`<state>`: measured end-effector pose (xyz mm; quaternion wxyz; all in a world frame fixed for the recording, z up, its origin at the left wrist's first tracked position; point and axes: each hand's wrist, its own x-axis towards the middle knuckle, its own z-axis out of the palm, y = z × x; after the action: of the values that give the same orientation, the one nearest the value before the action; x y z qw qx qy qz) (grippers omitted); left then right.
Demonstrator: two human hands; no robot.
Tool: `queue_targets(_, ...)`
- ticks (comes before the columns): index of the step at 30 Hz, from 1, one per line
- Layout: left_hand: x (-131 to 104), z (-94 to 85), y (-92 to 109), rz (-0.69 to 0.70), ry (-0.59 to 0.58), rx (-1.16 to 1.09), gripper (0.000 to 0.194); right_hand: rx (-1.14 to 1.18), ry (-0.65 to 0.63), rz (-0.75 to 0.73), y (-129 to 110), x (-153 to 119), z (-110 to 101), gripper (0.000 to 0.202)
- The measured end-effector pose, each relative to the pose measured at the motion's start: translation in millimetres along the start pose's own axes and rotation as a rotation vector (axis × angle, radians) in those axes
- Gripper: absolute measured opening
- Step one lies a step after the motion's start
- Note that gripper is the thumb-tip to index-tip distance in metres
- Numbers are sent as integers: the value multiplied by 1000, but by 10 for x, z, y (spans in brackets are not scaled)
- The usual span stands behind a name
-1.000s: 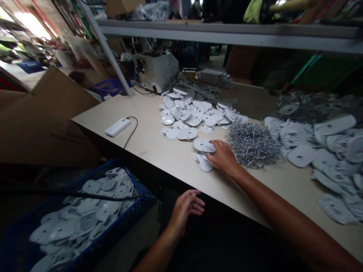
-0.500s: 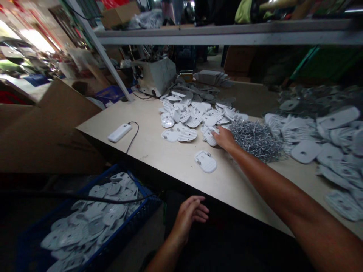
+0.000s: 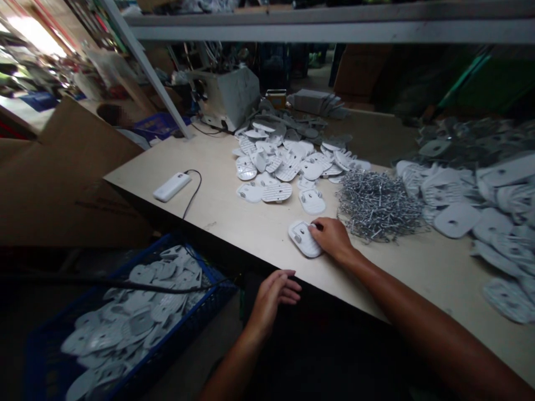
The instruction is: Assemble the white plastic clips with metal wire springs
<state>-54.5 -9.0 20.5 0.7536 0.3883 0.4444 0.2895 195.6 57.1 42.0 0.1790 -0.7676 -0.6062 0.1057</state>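
My right hand (image 3: 332, 238) is closed on the right edge of a white plastic plate (image 3: 303, 236) near the front of the table. That plate is a rounded oblong with small clip-like lugs and a hole. Just behind it lies a similar single plate (image 3: 312, 201), untouched. My left hand (image 3: 276, 292) hangs in front of the table edge with its fingers stretched out, holding nothing. To the right of my right hand rises a heap of thin metal pins (image 3: 378, 206).
A pile of white plates (image 3: 288, 159) covers the table's back; more plates (image 3: 489, 223) lie at the right. A blue crate (image 3: 217, 284) of plates stands below left. A white power bank (image 3: 171, 186) with a cable lies left. A shelf edge (image 3: 292, 32) spans overhead.
My right hand has left the plate farther back and come nearer, onto the front plate. That front plate has tilted slightly. My left hand stays nearly where it was, and the view has tipped down.
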Motion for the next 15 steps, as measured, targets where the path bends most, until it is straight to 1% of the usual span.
queue_targets(2,30,-11,65,47,19,2,60,80,15,12,-6,-160,-60,20)
queue_targets(4,70,9,109,95,16,-21,66,225,48,9,-44,-347,-121,18)
queue_targets(6,128,82,129,133,-25,-77,72,384,86,3,-111,-539,-153,16)
queue_targets(8,204,211,132,150,-73,-196,74,474,105,2,-184,-720,-150,15)
queue_targets(10,287,368,131,104,-106,-359,76,521,81,2,-234,-886,-136,15)
queue_targets(12,355,508,135,11,-140,-495,78,593,34,6,-227,-1037,-141,18)
queue_targets(14,391,597,147,-68,-191,-553,76,678,16,23,-136,-1169,-184,24)
queue_targets(15,395,619,155,-87,-213,-560,73,697,38,42,-54,-1224,-221,28)
